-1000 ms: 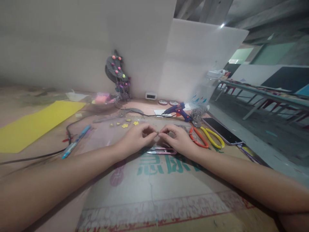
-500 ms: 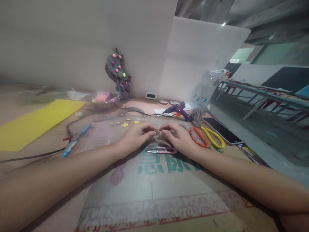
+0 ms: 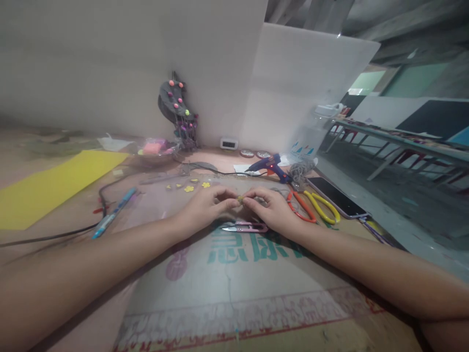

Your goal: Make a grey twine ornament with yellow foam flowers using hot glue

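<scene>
My left hand (image 3: 218, 203) and my right hand (image 3: 266, 208) meet over the middle of the board, thumbs and fingertips pinched. Between them is a small yellowish piece (image 3: 240, 199), mostly hidden by the fingers, so its shape is unclear. Just below the fingers lie thread snips (image 3: 247, 227) with a pink frame, touched by neither hand. Several small yellow felt-like cutouts lie beyond my left hand, among them a flower (image 3: 205, 185). Close to my right hand are the orange handle (image 3: 302, 209) and yellow handle (image 3: 322, 208) of a tool.
Behind the hands lies a blue glue gun (image 3: 269, 165) with its black cord, beside a ball of grey yarn (image 3: 301, 168). A phone (image 3: 337, 198) is at right. Left are a blue pen (image 3: 115, 212) and a yellow sheet (image 3: 58, 188). A grey crescent ornament (image 3: 174, 105) leans on the wall.
My fingertips have shifted slightly around the small piece, and more of its yellow shows now. Both hands stay in nearly the same place.
</scene>
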Demonstrator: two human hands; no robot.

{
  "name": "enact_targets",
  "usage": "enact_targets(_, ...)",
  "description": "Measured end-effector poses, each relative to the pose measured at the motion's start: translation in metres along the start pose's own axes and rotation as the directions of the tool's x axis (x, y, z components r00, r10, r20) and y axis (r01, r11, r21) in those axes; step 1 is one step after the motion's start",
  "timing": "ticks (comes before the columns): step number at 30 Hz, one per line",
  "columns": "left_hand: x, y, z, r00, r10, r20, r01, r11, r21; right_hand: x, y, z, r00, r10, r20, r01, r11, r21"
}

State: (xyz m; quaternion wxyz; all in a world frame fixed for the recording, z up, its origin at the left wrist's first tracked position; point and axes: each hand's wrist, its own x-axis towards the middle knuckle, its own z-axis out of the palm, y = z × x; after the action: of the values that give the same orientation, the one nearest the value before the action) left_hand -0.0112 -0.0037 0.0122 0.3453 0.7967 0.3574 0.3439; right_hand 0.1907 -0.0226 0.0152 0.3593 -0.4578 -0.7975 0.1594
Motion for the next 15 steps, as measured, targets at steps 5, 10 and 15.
enact_targets(5,0.0003,-0.0044,0.0001,0.995,0.048,-0.083,-0.05,0.998,-0.025,0.0003,-0.0001,-0.0002,0.998,0.058,-0.007,-0.058,0.998,0.029)
enact_targets(10,0.0006,-0.0042,0.0,0.977,0.0,-0.212,-0.014,0.998,-0.062,0.0008,-0.0004,0.0004,0.998,0.055,0.001,-0.055,0.998,0.038)
enact_targets(15,0.0014,0.0012,-0.0007,0.988,-0.006,-0.156,0.009,1.0,0.022,0.0008,-0.0001,0.0,1.0,0.021,-0.007,-0.021,1.0,0.014)
